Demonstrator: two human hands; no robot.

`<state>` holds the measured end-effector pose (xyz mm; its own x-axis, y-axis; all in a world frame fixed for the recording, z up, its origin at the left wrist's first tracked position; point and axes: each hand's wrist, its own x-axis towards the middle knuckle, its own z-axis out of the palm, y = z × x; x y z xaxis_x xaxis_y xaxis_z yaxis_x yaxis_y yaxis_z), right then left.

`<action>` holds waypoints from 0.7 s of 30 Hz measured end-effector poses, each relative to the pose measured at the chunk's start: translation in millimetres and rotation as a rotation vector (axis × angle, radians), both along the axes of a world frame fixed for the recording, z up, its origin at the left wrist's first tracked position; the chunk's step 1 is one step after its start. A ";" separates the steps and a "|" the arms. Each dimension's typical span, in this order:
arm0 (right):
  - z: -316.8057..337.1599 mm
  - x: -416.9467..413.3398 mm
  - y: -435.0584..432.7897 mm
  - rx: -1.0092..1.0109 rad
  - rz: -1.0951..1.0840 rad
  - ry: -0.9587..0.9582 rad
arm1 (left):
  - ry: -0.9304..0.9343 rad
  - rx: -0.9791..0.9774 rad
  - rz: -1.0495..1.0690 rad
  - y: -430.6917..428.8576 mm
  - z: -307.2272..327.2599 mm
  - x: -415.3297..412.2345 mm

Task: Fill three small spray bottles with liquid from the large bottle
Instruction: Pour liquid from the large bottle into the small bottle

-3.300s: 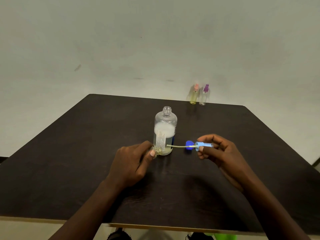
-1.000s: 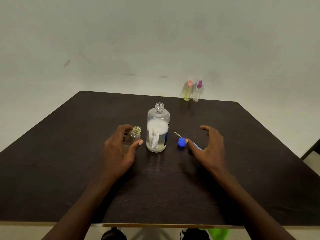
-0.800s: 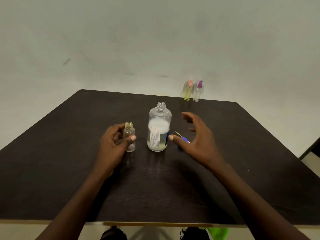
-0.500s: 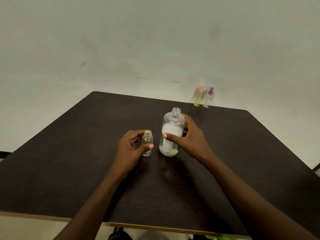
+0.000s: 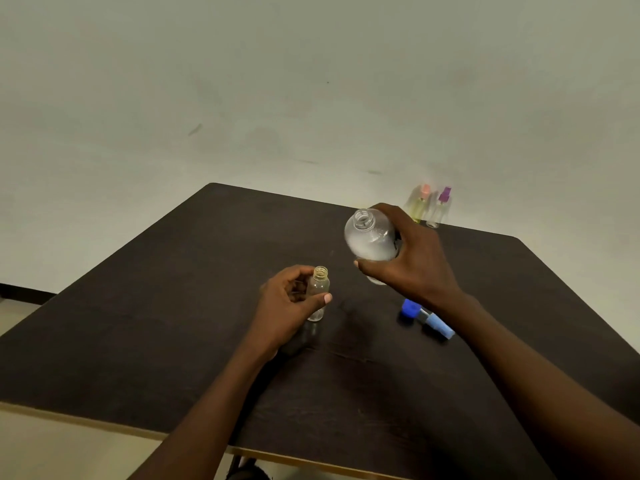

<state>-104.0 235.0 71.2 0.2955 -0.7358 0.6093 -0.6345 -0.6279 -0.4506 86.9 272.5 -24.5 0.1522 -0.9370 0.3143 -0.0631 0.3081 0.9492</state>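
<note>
My left hand point(image 5: 289, 303) grips a small clear spray bottle point(image 5: 318, 292) that stands upright and uncapped on the dark table point(image 5: 173, 306). To its right, my right hand point(image 5: 412, 261) holds the large clear bottle point(image 5: 369, 237) lifted off the table and tilted toward me, its open neck facing the camera. White foamy liquid shows inside it. A blue spray head point(image 5: 434, 323) with its tube lies on the table below my right wrist, next to a blue cap point(image 5: 410, 308).
Two more small spray bottles stand at the far right edge of the table, one yellowish with a pink top point(image 5: 419, 204), one clear with a purple top point(image 5: 439, 207). A pale wall rises behind the table.
My right hand let go of the blue spray head, closed on the large bottle, then lifted and tilted it. My left hand stood the small bottle upright.
</note>
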 end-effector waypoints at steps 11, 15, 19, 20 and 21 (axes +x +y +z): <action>-12.2 -0.8 -10.4 -0.035 0.047 0.261 | -0.019 -0.025 -0.014 -0.6 -0.8 1.0; -17.5 0.6 -13.9 -0.036 0.046 0.307 | -0.032 -0.029 -0.017 -0.2 -0.9 0.1; -18.1 3.3 -16.1 -0.043 0.058 0.345 | -0.034 -0.031 -0.019 -0.8 -0.7 0.8; -17.9 3.6 -16.3 -0.045 0.061 0.350 | -0.034 -0.033 -0.019 -0.9 -0.9 0.8; -17.5 3.6 -16.0 -0.046 0.065 0.355 | -0.030 -0.032 -0.018 -0.9 -0.8 0.9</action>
